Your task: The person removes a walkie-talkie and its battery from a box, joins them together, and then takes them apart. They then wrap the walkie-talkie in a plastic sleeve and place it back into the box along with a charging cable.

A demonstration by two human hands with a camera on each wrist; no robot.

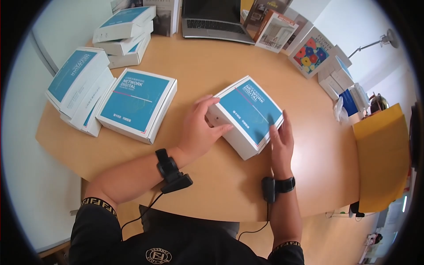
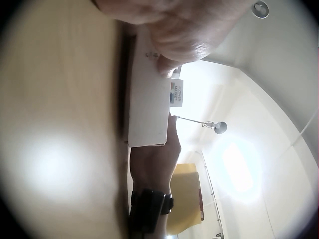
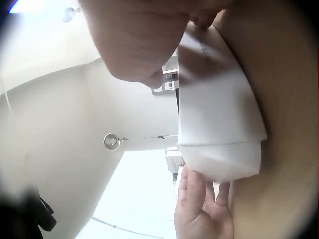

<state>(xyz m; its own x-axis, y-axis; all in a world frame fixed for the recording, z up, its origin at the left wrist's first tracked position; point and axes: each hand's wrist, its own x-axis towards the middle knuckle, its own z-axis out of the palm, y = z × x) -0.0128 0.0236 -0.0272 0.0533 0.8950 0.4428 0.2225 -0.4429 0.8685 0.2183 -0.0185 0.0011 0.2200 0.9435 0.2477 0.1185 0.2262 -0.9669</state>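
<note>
A white cardboard box with a blue lid label reading "NETWORK DIGITAL" (image 1: 249, 104) sits at an angle on the table between both hands. My left hand (image 1: 198, 128) grips its left corner, fingers at the far left edge and thumb along the near white side. On the opposite side my right hand (image 1: 282, 148) holds the right edge, its thumb by the lid and its fingers along the side wall. From the left wrist, the box's plain white side (image 2: 148, 99) shows close to the tabletop. The right wrist view shows a folded end flap (image 3: 222, 159) beside the left fingers.
A matching box (image 1: 134, 104) lies to the left, against leaning boxes (image 1: 79, 84). More boxes are stacked (image 1: 126, 35) behind them. A laptop (image 1: 216, 28) and upright books (image 1: 276, 31) line the back. A yellow sheet (image 1: 380, 159) hangs at the table's right edge.
</note>
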